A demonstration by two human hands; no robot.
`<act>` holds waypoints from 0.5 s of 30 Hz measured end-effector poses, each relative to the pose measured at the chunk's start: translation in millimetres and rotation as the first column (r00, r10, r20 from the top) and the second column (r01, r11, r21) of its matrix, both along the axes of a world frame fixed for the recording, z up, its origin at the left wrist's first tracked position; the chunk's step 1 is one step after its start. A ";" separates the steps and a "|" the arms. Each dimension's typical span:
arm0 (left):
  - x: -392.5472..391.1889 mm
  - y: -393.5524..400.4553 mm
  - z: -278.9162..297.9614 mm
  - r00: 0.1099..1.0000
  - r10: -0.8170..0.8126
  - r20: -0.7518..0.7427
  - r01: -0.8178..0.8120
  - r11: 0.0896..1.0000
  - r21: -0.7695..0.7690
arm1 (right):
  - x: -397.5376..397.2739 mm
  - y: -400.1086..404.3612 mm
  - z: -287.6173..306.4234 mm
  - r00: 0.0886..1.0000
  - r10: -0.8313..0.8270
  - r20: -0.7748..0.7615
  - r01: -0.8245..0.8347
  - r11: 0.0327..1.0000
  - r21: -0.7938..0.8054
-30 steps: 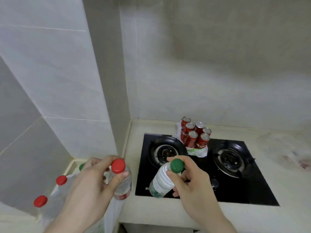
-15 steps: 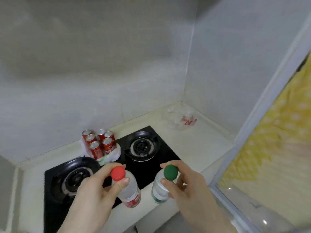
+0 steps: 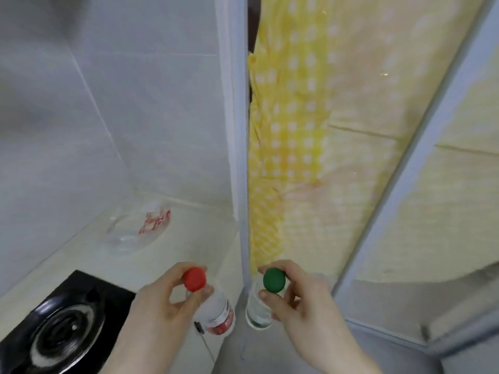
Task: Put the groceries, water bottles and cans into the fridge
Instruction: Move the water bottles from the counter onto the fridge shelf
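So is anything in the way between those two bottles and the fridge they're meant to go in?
That can't be settled: no fridge shows in this view. The left hand holds the red-capped bottle and the right hand the green-capped bottle. Straight ahead stand a pale frame post and a yellow checked curtain.

White tiled wall (image 3: 108, 117), yellow checked curtain (image 3: 291, 130) (behind glass), black hob (image 3: 81, 298)

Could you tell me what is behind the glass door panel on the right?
Behind the glass door panel hangs a yellow checked curtain. It covers whatever lies beyond it, so nothing of that room shows; only a dark gap shows at its top left edge.
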State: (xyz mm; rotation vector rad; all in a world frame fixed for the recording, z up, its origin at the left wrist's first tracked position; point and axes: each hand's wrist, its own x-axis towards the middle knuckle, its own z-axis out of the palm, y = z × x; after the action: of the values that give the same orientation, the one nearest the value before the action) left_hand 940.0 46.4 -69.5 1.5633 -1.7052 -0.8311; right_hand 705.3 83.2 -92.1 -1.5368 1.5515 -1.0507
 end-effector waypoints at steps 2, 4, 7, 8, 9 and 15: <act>-27.3 -27.7 -1.5 0.996 -0.090 -0.005 0.090 0.996 0.022 | -22.8 -4.3 -2.4 0.995 -0.097 -0.007 0.097 0.995 -0.009; -53.4 -55.6 -2.9 0.983 -0.183 0.000 0.183 0.983 0.026 | -43.4 -8.3 -1.6 0.982 -0.184 -0.028 0.184 0.983 -0.018; -90.0 -96.1 -9.3 0.940 -0.340 0.004 0.340 0.940 0.013 | -69.7 -14.0 0.9 0.951 -0.304 -0.058 0.302 0.953 -0.038; -102.7 -108.6 -10.1 0.921 -0.390 0.001 0.390 0.921 0.011 | -76.5 -15.9 2.4 0.935 -0.349 -0.059 0.347 0.937 -0.037; -115.5 -120.7 -9.6 0.902 -0.432 0.002 0.432 0.902 0.008 | -82.6 -18.0 3.9 0.916 -0.396 -0.057 0.395 0.918 -0.033; -187.2 -179.8 -2.4 0.735 -0.679 -0.007 0.678 0.735 -0.015 | -112.6 -24.3 17.0 0.755 -0.650 -0.079 0.650 0.759 -0.035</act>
State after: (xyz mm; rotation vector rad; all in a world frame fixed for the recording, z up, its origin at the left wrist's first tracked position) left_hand 752.8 -133.3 -71.9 0.8819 -2.3068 -1.1680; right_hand 592.8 58.9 -75.1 -1.0469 2.2319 -1.3656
